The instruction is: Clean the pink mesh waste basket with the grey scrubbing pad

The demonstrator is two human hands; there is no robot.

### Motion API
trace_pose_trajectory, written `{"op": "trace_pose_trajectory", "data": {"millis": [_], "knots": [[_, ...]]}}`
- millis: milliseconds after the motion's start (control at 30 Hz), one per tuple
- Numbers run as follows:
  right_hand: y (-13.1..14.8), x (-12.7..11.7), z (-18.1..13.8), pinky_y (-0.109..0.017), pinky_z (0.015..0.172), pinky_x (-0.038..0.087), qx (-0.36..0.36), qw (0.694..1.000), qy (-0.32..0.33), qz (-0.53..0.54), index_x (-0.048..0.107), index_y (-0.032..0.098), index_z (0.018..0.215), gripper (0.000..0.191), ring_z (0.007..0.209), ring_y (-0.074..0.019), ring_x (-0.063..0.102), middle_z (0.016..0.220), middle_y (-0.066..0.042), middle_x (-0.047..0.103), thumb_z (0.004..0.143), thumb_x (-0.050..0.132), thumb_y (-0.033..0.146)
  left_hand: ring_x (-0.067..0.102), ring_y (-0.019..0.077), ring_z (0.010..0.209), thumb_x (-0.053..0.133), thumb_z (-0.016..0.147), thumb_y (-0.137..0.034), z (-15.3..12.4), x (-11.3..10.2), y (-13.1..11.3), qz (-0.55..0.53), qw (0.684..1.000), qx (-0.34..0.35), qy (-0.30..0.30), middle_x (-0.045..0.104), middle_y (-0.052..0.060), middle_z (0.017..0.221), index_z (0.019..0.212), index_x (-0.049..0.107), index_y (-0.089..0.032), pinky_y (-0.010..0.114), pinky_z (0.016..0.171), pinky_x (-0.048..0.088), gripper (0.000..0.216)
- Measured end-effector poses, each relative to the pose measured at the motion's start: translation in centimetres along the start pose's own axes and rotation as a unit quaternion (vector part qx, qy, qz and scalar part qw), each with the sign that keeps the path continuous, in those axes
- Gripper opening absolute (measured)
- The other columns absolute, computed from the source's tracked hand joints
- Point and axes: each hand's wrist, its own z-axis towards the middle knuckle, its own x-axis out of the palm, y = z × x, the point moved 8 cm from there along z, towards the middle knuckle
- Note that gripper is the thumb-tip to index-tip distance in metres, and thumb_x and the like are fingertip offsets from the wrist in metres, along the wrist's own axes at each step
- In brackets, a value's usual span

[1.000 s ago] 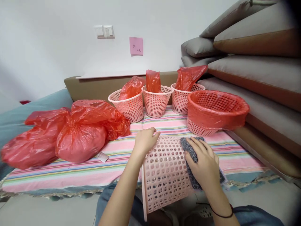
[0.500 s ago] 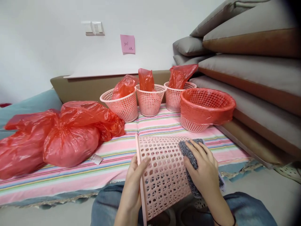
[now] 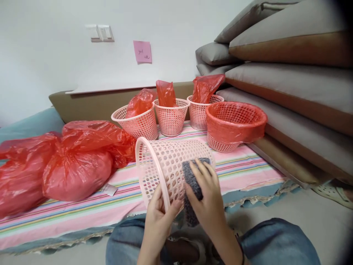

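Note:
A pink perforated plastic basket (image 3: 176, 152) lies on its side above my lap, its open rim toward the left. My left hand (image 3: 161, 215) grips that rim, thumb outside and fingers inside. My right hand (image 3: 205, 195) presses a dark grey cloth (image 3: 193, 184) flat against the basket's side wall, near its base end. Part of the cloth is hidden under the fingers.
Pink baskets (image 3: 171, 119) with red plastic bags stand at the back; one basket (image 3: 235, 125) is lined in red. Tied red bags (image 3: 78, 173) lie left on the striped cloth (image 3: 124, 191). Large cushions (image 3: 289, 88) are stacked at right.
The basket has turned so its open mouth now shows at the left. My right hand and the cloth have moved left along its wall. The view has shifted slightly.

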Motion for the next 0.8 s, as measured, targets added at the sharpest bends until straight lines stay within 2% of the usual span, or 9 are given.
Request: {"op": "trace_pose_trajectory", "data": {"millis": [67, 200, 333, 500, 600, 700, 800], "knots": [[2.1, 1.1, -0.2, -0.051, 0.112, 0.033, -0.046, 0.999, 0.018, 0.017, 0.043, 0.024, 0.145, 0.050, 0.140, -0.0283, 0.032, 0.152, -0.004, 0.044, 0.095, 0.047, 0.027, 0.067, 0.0285, 0.114, 0.086, 0.064, -0.041, 0.1, -1.5, 1.1, 0.001, 1.000, -0.009, -0.023, 0.070, 0.012, 0.124, 0.123, 0.065, -0.022, 0.032, 0.094, 0.056, 0.066], [5.0, 1.9, -1.2, -0.049, 0.111, 0.032, -0.121, 0.991, 0.044, 0.037, 0.049, 0.026, 0.140, 0.050, 0.139, -0.0278, 0.033, 0.148, 0.000, 0.049, 0.090, 0.050, 0.021, 0.061, 0.0317, 0.122, 0.083, 0.063, -0.051, -0.7, -5.1, 3.4, -0.020, 0.994, -0.053, -0.097, 0.071, 0.011, 0.122, 0.106, 0.073, -0.020, 0.038, 0.103, 0.051, 0.053], [6.6, 1.0, -1.8, -0.044, 0.108, 0.033, -0.146, 0.988, 0.024, 0.043, 0.060, 0.029, 0.128, 0.042, 0.132, -0.0253, 0.042, 0.140, 0.005, 0.058, 0.087, 0.052, 0.024, 0.060, 0.0344, 0.122, 0.082, 0.062, -0.052, -2.2, -7.3, 4.8, -0.049, 0.983, -0.099, -0.144, 0.076, 0.010, 0.109, 0.093, 0.077, -0.019, 0.042, 0.103, 0.051, 0.045], [7.5, 0.7, -2.7, -0.044, 0.104, 0.032, -0.148, 0.988, -0.010, 0.032, 0.065, 0.031, 0.122, 0.038, 0.126, -0.0266, 0.047, 0.137, 0.007, 0.061, 0.086, 0.055, 0.028, 0.063, 0.0346, 0.115, 0.084, 0.053, -0.049, -3.1, -9.5, 5.0, 0.004, 0.980, -0.092, -0.179, 0.077, 0.007, 0.098, 0.083, 0.078, -0.021, 0.043, 0.106, 0.047, 0.041], [7.3, 0.7, -3.2, -0.046, 0.104, 0.031, -0.121, 0.992, -0.034, 0.027, 0.064, 0.031, 0.123, 0.039, 0.126, -0.0279, 0.047, 0.138, 0.008, 0.060, 0.086, 0.054, 0.028, 0.064, 0.0348, 0.111, 0.085, 0.052, -0.050, -3.0, -9.9, 5.2, 0.029, 0.979, -0.101, -0.173, 0.077, 0.007, 0.097, 0.083, 0.079, -0.020, 0.043, 0.106, 0.047, 0.044], [7.4, 0.9, -3.2, -0.045, 0.105, 0.030, -0.117, 0.993, -0.023, 0.025, 0.063, 0.028, 0.123, 0.038, 0.126, -0.0271, 0.047, 0.138, 0.007, 0.061, 0.086, 0.054, 0.027, 0.065, 0.0328, 0.107, 0.083, 0.055, -0.052, -2.6, -8.9, 4.7, 0.024, 0.982, -0.107, -0.155, 0.077, 0.008, 0.102, 0.089, 0.078, -0.019, 0.042, 0.101, 0.050, 0.047], [7.5, 0.8, -2.4, -0.043, 0.105, 0.030, -0.105, 0.994, -0.006, 0.029, 0.062, 0.024, 0.117, 0.032, 0.126, -0.0256, 0.048, 0.135, 0.004, 0.063, 0.086, 0.055, 0.025, 0.067, 0.0289, 0.102, 0.077, 0.066, -0.054, -2.5, -7.8, 3.2, 0.044, 0.976, -0.083, -0.194, 0.076, 0.008, 0.103, 0.091, 0.077, -0.018, 0.039, 0.096, 0.053, 0.044]]}}
